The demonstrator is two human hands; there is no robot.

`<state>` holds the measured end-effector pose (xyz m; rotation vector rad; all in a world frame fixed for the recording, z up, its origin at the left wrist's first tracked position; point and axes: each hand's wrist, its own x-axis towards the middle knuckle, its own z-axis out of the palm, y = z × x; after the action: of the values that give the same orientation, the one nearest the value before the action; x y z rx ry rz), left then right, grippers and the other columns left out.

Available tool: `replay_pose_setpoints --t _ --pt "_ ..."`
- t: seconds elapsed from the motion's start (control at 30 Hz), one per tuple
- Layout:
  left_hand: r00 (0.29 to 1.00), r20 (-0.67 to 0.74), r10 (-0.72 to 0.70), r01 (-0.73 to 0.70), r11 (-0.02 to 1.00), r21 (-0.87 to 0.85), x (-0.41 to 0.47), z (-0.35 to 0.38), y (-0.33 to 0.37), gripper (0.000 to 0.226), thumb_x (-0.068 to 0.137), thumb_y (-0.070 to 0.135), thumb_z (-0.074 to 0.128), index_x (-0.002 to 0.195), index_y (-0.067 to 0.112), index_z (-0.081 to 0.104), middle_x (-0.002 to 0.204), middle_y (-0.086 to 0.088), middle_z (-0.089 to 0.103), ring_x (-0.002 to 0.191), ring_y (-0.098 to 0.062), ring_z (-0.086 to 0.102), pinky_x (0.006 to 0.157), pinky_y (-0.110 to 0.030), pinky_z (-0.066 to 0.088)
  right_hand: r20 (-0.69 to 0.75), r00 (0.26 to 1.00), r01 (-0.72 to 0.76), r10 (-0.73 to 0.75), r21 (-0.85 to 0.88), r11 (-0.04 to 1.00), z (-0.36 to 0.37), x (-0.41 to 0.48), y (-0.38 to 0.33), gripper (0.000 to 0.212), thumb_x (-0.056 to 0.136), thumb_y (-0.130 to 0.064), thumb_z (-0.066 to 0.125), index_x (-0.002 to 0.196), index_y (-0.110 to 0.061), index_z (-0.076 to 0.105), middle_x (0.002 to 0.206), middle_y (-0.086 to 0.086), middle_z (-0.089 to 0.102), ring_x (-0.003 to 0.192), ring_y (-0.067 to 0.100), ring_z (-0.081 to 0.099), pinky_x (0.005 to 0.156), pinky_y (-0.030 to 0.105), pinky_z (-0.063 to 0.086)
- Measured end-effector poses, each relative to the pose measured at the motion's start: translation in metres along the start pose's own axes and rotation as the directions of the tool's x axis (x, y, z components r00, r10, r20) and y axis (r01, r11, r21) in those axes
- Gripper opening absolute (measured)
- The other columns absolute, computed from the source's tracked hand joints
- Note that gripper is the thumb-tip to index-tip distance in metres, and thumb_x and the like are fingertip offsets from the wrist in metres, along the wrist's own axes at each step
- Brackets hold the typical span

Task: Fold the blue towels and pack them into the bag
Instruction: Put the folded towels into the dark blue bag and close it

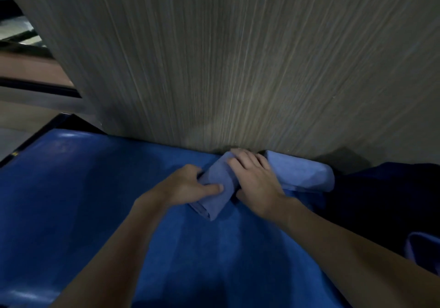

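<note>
A folded light-blue towel (pixel 215 192) lies on the blue padded surface (pixel 95 200), close to the wall. My left hand (pixel 190 186) grips its left side, thumb pressed on top. My right hand (pixel 254 179) lies over its far right part, fingers spread and curved across the cloth. A second folded light-blue towel (pixel 302 174) sits just to the right against the wall, partly behind my right hand. A dark navy bag (pixel 385 200) lies at the right; its opening is not clear to see.
A grey wood-grain wall panel (pixel 226 57) rises directly behind the towels. Another patch of light-blue cloth (pixel 426 246) shows at the right edge. The padded surface's dark left edge (pixel 28 146) drops to a floor.
</note>
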<state>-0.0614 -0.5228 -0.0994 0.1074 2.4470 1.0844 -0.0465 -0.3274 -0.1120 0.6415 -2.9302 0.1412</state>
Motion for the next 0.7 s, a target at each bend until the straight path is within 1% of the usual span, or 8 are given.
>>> replay_pose_setpoints --t 0.07,0.2,0.3,0.37,0.43,0.53,0.63,0.7 --pt "1.0 0.009 0.005 -0.005 1.0 0.0 -0.007 -0.002 0.003 0.035 0.078 0.047 0.075 0.079 0.013 0.065 0.074 0.004 0.067 0.066 -0.005 0.063 0.058 -0.02 0.044 -0.034 0.992 -0.117 0.12 0.096 0.988 0.0 -0.006 -0.005 0.081 0.067 -0.018 0.077 0.138 -0.015 0.04 0.146 0.006 0.037 0.134 0.024 0.037 0.111 0.037 0.031" --pt "0.998 -0.062 -0.012 0.004 0.992 -0.126 -0.024 -0.004 0.008 0.033 0.079 0.038 0.076 0.095 0.014 0.06 0.09 0.001 0.066 0.082 -0.012 0.064 0.065 -0.025 0.047 -0.063 0.939 -0.294 0.338 0.362 0.885 -0.012 -0.015 -0.017 0.088 0.076 -0.027 0.076 0.147 -0.013 0.026 0.143 0.006 0.037 0.13 0.022 0.037 0.109 0.033 0.032" --pt "0.995 -0.095 -0.025 -0.01 0.939 -0.345 -0.041 -0.004 0.014 0.037 0.08 0.037 0.076 0.106 0.018 0.059 0.1 0.0 0.069 0.089 -0.014 0.067 0.07 -0.027 0.05 0.028 0.876 -0.403 0.481 0.59 0.7 -0.029 -0.021 -0.027 0.086 0.082 -0.031 0.075 0.148 -0.013 0.023 0.14 0.003 0.042 0.13 0.017 0.04 0.104 0.025 0.035" --pt "0.991 -0.132 0.016 -0.078 0.878 -0.473 -0.055 -0.005 0.021 0.038 0.081 0.035 0.076 0.111 0.019 0.058 0.103 -0.001 0.07 0.09 -0.015 0.07 0.07 -0.029 0.052 0.086 0.843 -0.404 0.531 0.753 0.519 -0.045 -0.027 -0.034 0.069 0.085 -0.03 0.072 0.14 -0.021 0.031 0.123 -0.007 0.052 0.117 0.007 0.05 0.092 0.013 0.038" --pt "0.987 -0.149 0.064 -0.14 0.802 -0.581 -0.072 -0.005 0.033 0.04 0.081 0.034 0.076 0.114 0.019 0.058 0.105 -0.001 0.071 0.091 -0.015 0.071 0.071 -0.031 0.054 0.142 0.82 -0.382 0.555 0.858 0.344 -0.064 -0.037 -0.041 0.058 0.092 -0.036 0.063 0.14 -0.027 0.031 0.123 -0.009 0.056 0.118 0.006 0.053 0.094 0.014 0.038" --pt "0.974 -0.183 0.133 -0.222 0.717 -0.661 -0.097 0.002 0.053 0.049 0.074 0.038 0.076 0.116 0.018 0.057 0.108 -0.003 0.071 0.095 -0.02 0.071 0.081 -0.04 0.057 0.246 0.797 -0.367 0.551 0.923 0.119 -0.094 -0.059 -0.046 0.067 0.094 -0.052 0.049 0.151 -0.031 0.021 0.142 -0.002 0.049 0.127 0.012 0.05 0.111 0.031 0.036" --pt "0.952 -0.235 0.197 -0.305 0.684 -0.662 -0.12 0.017 0.078 0.059 0.068 0.04 0.077 0.117 0.016 0.054 0.108 -0.004 0.071 0.098 -0.021 0.071 0.087 -0.046 0.057 0.281 0.824 -0.309 0.491 0.951 -0.026 -0.121 -0.085 -0.047 0.092 0.077 -0.066 0.059 0.151 -0.041 0.011 0.14 -0.003 0.052 0.119 0.009 0.057 0.108 0.031 0.04" --pt "0.932 -0.255 0.256 -0.361 0.685 -0.633 -0.134 0.029 0.095 0.064 0.064 0.043 0.078 0.117 0.017 0.052 0.11 -0.002 0.07 0.099 -0.018 0.07 0.087 -0.043 0.057 0.248 0.846 -0.248 0.472 0.967 -0.064 -0.136 -0.101 -0.046 0.097 0.073 -0.062 0.069 0.149 -0.044 0.011 0.13 -0.003 0.061 0.113 0.009 0.063 0.106 0.035 0.044"
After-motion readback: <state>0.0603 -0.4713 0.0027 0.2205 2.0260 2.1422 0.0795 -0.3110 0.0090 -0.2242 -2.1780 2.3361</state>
